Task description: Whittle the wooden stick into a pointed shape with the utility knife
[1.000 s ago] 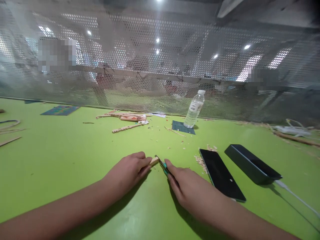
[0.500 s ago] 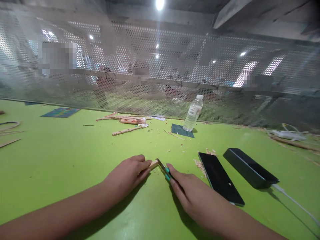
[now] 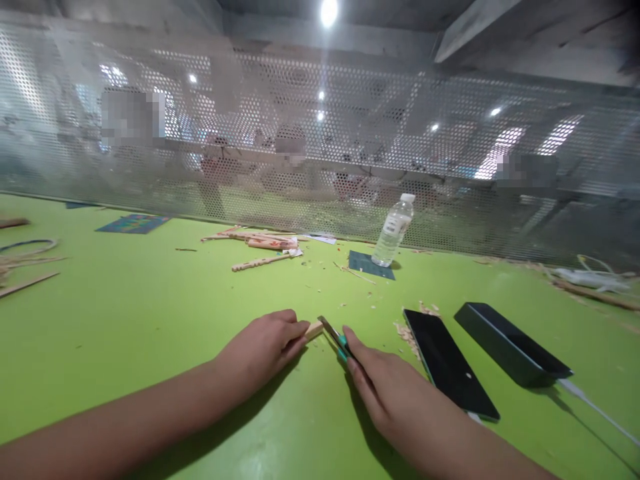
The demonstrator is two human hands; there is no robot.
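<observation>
On the green table (image 3: 125, 320), my left hand (image 3: 263, 345) lies palm down with its fingers closed over a short pale wooden piece (image 3: 315, 329), whose end sticks out to the right. My right hand (image 3: 383, 390) grips a small teal-handled knife (image 3: 336, 336); its blade points up-left and meets the exposed end of the wood. The two hands sit close together near the table's middle.
Two dark flat phones (image 3: 447, 363) (image 3: 510, 343) lie right of my right hand, one with a white cable (image 3: 595, 412). Wood shavings (image 3: 405, 330) are scattered nearby. A plastic water bottle (image 3: 393, 230) stands near the perforated metal screen (image 3: 320, 147). Carved wooden sticks (image 3: 260, 243) lie beyond.
The hands stay together on the wood and knife with hardly any motion. The view has shifted slightly, so everything sits a little lower and to the right.
</observation>
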